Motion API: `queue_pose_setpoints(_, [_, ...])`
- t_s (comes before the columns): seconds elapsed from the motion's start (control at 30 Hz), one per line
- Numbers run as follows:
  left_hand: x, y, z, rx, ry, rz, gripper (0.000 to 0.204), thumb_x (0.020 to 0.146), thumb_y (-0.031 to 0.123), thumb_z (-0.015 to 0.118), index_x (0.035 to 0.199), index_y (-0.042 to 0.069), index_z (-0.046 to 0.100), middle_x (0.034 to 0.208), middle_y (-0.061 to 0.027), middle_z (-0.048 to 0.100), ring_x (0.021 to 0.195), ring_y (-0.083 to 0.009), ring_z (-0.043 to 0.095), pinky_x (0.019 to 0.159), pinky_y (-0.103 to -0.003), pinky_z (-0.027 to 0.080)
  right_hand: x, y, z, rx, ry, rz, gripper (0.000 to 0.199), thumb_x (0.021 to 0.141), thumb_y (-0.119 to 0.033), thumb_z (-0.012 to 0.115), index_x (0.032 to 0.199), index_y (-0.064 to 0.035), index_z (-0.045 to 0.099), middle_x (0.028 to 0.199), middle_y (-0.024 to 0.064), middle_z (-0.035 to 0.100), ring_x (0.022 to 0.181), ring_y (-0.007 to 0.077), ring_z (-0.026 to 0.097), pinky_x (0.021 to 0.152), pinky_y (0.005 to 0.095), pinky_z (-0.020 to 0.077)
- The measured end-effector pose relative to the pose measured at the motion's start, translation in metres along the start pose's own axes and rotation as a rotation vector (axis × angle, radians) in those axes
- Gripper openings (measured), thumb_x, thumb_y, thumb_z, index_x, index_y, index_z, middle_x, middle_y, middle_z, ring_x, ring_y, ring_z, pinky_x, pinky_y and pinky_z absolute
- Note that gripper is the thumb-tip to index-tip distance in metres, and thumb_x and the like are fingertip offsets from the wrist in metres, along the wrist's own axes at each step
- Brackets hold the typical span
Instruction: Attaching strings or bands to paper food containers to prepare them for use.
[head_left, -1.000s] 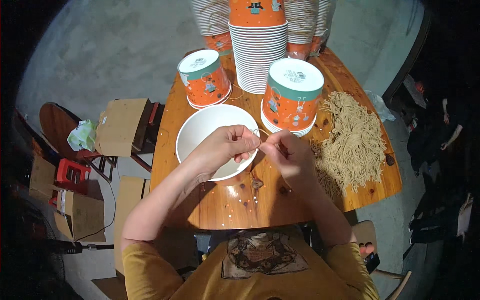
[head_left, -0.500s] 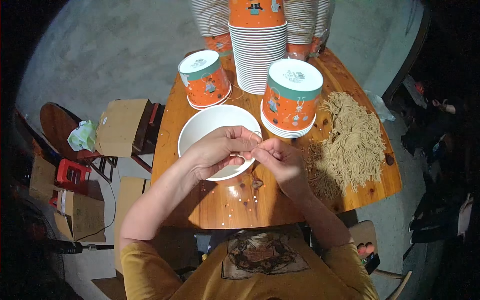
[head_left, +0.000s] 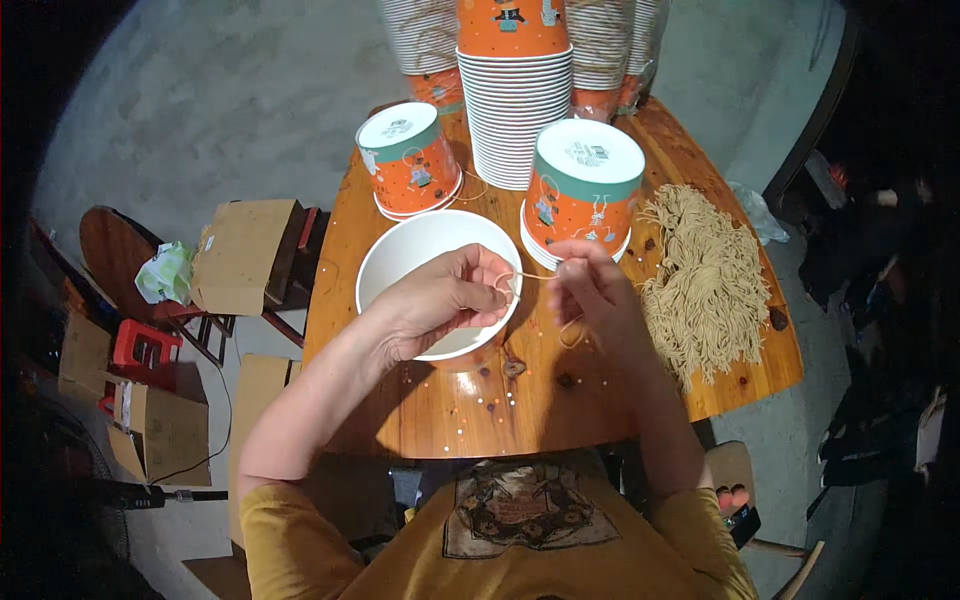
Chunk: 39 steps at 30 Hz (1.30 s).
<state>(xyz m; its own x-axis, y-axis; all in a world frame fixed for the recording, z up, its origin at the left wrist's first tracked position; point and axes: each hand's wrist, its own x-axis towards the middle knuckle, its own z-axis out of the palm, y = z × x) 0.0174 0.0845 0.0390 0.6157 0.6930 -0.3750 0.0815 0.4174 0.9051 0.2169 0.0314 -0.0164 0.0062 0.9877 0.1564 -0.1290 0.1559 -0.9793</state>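
Observation:
A thin light-tan cord (head_left: 535, 276) is stretched between my two hands, with a small loop by the left fingers. My left hand (head_left: 455, 295) pinches one part of it above the rim of a white paper bucket (head_left: 385, 245) that stands mouth up. To the right, my right hand (head_left: 590, 285) grips the cord between thumb and forefinger; a loose end hangs below it. Whether the cord is knotted at the left fingertips is too small to tell. Beside my right hand lies a thick heap of tan cords (head_left: 710, 280).
Upside-down orange buckets stand at left (head_left: 415, 165) and right (head_left: 588, 190) behind the white one. A tall nested bucket stack (head_left: 515, 115) rises at the back, with wrapped stacks beside it. Small pale dots (head_left: 480, 405) speckle the wooden table (head_left: 400, 425). Cardboard boxes (head_left: 245, 255) are at left.
My right hand has drawn away to the right from my left hand, pulling the cord out between them. The left hand stays nearly in place.

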Motion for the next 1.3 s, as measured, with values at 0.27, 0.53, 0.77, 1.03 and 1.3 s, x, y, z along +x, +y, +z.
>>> queue_pose_setpoints(0.27, [0.002,-0.003,0.008,0.159,0.043,0.172,0.029,0.081,-0.001,0.061,0.106,0.003,0.048,0.087,-0.0020,0.054,0.078,-0.0097,0.054,0.071,-0.022,0.046,0.011,-0.020,0.013,-0.550,-0.116,-0.329,0.029,0.088,-0.015,0.058,0.113,-0.0020,0.055,0.084,0.0021,0.053,0.065,0.0049,0.049,0.061,0.0209,0.0409])
queue_pose_setpoints(0.53, [0.002,-0.004,0.010,0.188,0.078,0.237,0.034,0.079,-0.008,0.056,0.110,0.002,0.046,0.085,-0.0036,0.055,0.079,-0.0117,0.055,0.074,-0.025,0.046,0.005,-0.026,0.008,-0.593,-0.065,-0.114,0.015,0.086,-0.018,0.062,0.089,-0.0034,0.060,0.067,0.0050,0.053,0.058,0.0124,0.051,0.056,0.0284,0.0419])
queue_pose_setpoints(0.77, [0.002,-0.006,0.016,0.253,0.091,0.322,0.037,0.079,-0.010,0.056,0.112,0.002,0.045,0.086,-0.0036,0.054,0.080,-0.0109,0.055,0.074,-0.023,0.046,0.003,-0.029,0.011,-0.483,-0.091,-0.092,0.016,0.086,-0.020,0.061,0.084,-0.0043,0.059,0.068,0.0066,0.054,0.059,0.0158,0.053,0.057,0.0295,0.0423])
queue_pose_setpoints(1.03, [0.006,-0.015,0.014,0.364,0.108,0.419,0.037,0.081,-0.005,0.061,0.112,0.003,0.044,0.087,-0.0027,0.052,0.077,-0.0083,0.049,0.071,-0.021,0.043,0.004,-0.028,0.014,-0.824,-0.043,-0.298,0.022,0.081,-0.026,0.068,0.082,-0.0055,0.059,0.074,0.0111,0.059,0.065,0.0257,0.059,0.058,0.0367,0.0453])
queue_pose_setpoints(1.3, [0.003,-0.015,0.009,0.491,0.137,0.398,0.036,0.082,0.007,0.067,0.114,0.004,0.050,0.093,-0.0034,0.052,0.078,-0.0096,0.050,0.075,-0.023,0.044,0.005,-0.030,0.012,-0.630,-0.077,-0.039,0.014,0.081,-0.019,0.065,0.083,-0.0051,0.060,0.062,0.0039,0.054,0.056,0.0141,0.055,0.053,0.0309,0.0430])
